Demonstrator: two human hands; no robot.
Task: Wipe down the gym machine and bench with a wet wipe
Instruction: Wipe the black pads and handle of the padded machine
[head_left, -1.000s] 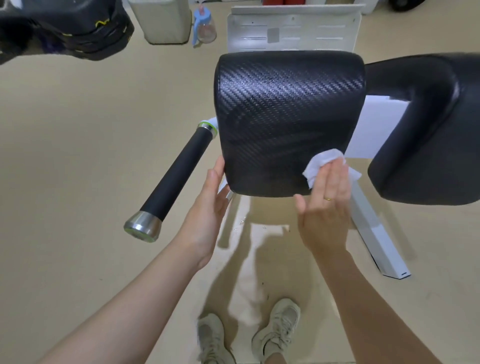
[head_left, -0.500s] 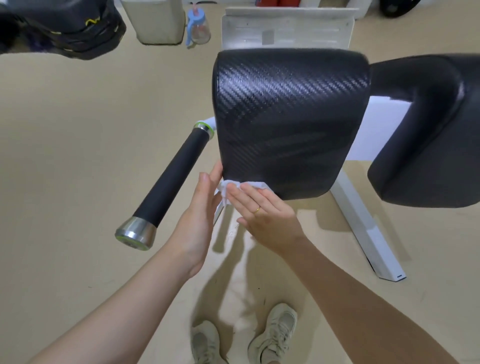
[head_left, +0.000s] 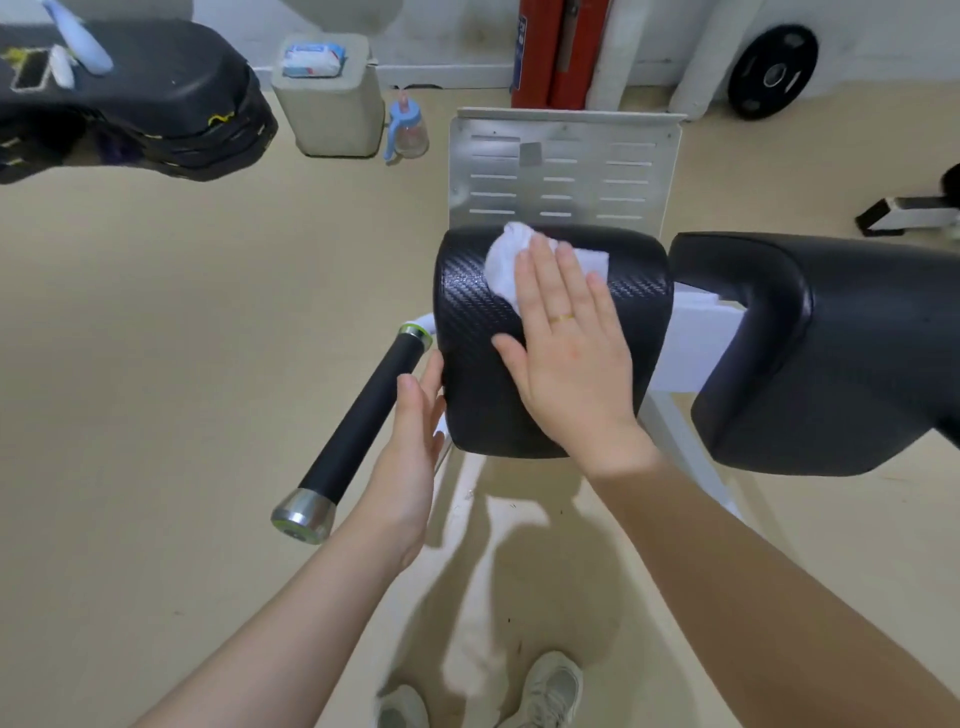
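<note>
A black carbon-weave pad (head_left: 467, 364) of the gym machine stands in front of me. My right hand (head_left: 569, 353) lies flat on its face, fingers spread, pressing a white wet wipe (head_left: 506, 265) against the pad near its top edge. My left hand (head_left: 413, 447) rests open against the pad's left side, holding nothing. A black handle bar (head_left: 363, 426) with a steel end cap juts out to the left beside that hand. A larger black cushion (head_left: 831, 353) of the machine sits to the right.
A white slotted footplate (head_left: 563, 171) stands behind the pad. A white frame leg (head_left: 691, 452) runs along the floor under the cushion. A black bench (head_left: 130, 98), a grey block with a wipes pack (head_left: 313, 60), a blue cup (head_left: 408, 130) and a weight plate (head_left: 772, 73) are at the back.
My right hand has slid the wipe from the pad's lower left corner up to its top. The view has tilted upward. My left hand stays at the pad's left side.
</note>
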